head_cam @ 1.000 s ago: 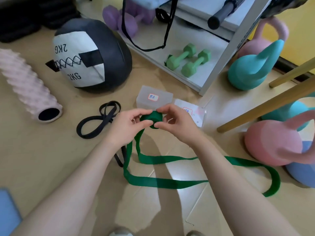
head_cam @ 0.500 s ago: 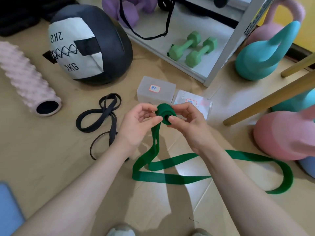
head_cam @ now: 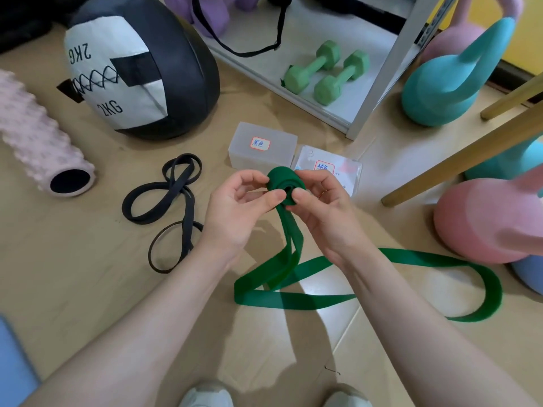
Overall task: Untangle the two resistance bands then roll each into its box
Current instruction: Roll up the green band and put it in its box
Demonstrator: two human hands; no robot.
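You are rolling the green band point(head_cam: 286, 186): left hand point(head_cam: 238, 212) and right hand point(head_cam: 320, 207) both pinch the small coil above the floor, near the boxes point(head_cam: 263, 148). Its long tail lies loose. The black band point(head_cam: 170, 201) seems free. Next, wind evenly, keeping tension.

I hold both bare forearms forward from the lower corners of the frame, converging toward the centre. My left hand point(head_cam: 238, 207) is turned palm-in, fingers curled loosely, thumb extended to the right and pressed on the green band point(head_cam: 283, 186). My right hand point(head_cam: 323, 201) mirrors it, fingers curled over the top of the coil, thumb tip pinching its near face. The two thumbs almost meet. Both wrists are slightly bent, raised clear of the floor.
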